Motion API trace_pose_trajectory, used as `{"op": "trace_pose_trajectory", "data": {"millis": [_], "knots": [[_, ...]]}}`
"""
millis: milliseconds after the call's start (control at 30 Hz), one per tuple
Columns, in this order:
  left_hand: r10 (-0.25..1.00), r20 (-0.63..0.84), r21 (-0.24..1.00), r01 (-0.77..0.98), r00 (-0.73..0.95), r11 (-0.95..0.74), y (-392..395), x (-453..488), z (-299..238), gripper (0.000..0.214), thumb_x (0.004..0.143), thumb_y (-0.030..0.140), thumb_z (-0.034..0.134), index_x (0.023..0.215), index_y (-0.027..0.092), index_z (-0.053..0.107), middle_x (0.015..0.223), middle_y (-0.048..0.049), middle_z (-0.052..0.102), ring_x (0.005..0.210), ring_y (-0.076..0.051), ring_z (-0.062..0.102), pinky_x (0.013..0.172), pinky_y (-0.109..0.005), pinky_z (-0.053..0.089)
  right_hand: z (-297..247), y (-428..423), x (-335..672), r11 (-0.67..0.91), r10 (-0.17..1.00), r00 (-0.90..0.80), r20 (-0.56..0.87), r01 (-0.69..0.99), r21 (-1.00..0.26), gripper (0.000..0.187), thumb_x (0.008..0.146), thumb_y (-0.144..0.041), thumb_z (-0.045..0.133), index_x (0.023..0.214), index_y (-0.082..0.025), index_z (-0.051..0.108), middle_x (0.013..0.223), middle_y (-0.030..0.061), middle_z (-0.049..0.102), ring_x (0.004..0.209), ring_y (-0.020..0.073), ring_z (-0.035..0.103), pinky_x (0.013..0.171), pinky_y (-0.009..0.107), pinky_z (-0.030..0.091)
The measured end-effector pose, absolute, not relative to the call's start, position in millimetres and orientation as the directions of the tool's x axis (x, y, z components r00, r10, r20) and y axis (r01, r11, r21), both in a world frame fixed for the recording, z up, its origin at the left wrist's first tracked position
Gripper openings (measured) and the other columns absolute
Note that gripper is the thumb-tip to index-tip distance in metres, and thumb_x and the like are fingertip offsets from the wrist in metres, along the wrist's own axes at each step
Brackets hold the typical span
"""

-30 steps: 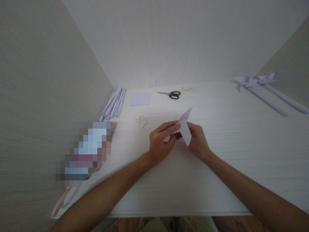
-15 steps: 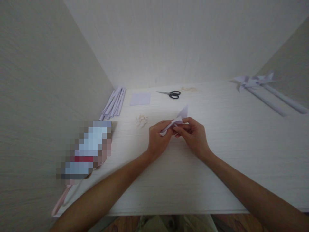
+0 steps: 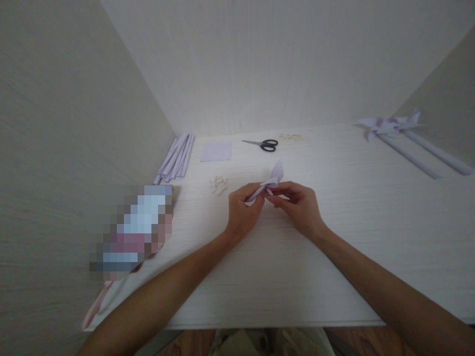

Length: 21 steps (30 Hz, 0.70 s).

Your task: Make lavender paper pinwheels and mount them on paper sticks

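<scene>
We hold the paper [image 3: 276,173] between both hands, just above the table [image 3: 334,237], near its middle. Our left hand [image 3: 243,210] pinches the lower end. Our right hand [image 3: 297,202] pinches the middle part with thumb and forefinger. The hands touch each other, and both are closed on the paper, whose upper tip stands free. We judge that we are bending a flap toward the centre. A further fold would ask for a steady left grip, so the layers do not slip. The scissors [image 3: 264,144] lie behind, well apart.
</scene>
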State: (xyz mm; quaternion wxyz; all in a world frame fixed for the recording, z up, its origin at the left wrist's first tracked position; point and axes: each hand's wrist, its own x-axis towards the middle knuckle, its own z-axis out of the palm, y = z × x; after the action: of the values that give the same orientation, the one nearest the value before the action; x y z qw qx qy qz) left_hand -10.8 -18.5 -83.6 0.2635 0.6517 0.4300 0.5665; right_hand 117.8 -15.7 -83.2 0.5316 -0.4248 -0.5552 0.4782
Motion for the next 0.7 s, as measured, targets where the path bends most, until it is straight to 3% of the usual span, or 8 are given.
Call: {"op": "trace_pose_trajectory", "data": {"millis": [400, 700], "knots": [[0.883, 0.468, 0.850, 0.259, 0.029, -0.459, -19.2, -10.1, -84.2, 0.018, 0.069, 0.011, 0.051, 0.081, 0.017, 0.063, 0.082, -0.0022, 0.066, 0.075, -0.013, 0.059, 0.070, -0.026, 0.047, -83.5, -14.8, 117.4, 0.186, 0.982, -0.037, 0.186, -0.022, -0.982, 0.016, 0.054, -0.026, 0.069, 0.061, -0.015, 0.059, 0.064, 0.0013, 0.061, 0.058, 0.0105, 0.055, 0.048, 0.022, 0.046], [0.892, 0.451, 0.861, 0.259, 0.008, -0.438, -19.9, -9.6, -83.0, 0.015, 0.069, 0.013, 0.052, 0.077, 0.016, 0.064, 0.079, -0.0020, 0.066, 0.074, -0.012, 0.059, 0.069, -0.025, 0.046, -81.9, -16.8, 118.8, 0.217, 0.975, -0.051, 0.217, -0.006, -0.976, 0.012, 0.058, -0.023, 0.067, 0.061, -0.016, 0.058, 0.063, 0.0001, 0.060, 0.057, 0.0096, 0.054, 0.053, 0.023, 0.046]]}}
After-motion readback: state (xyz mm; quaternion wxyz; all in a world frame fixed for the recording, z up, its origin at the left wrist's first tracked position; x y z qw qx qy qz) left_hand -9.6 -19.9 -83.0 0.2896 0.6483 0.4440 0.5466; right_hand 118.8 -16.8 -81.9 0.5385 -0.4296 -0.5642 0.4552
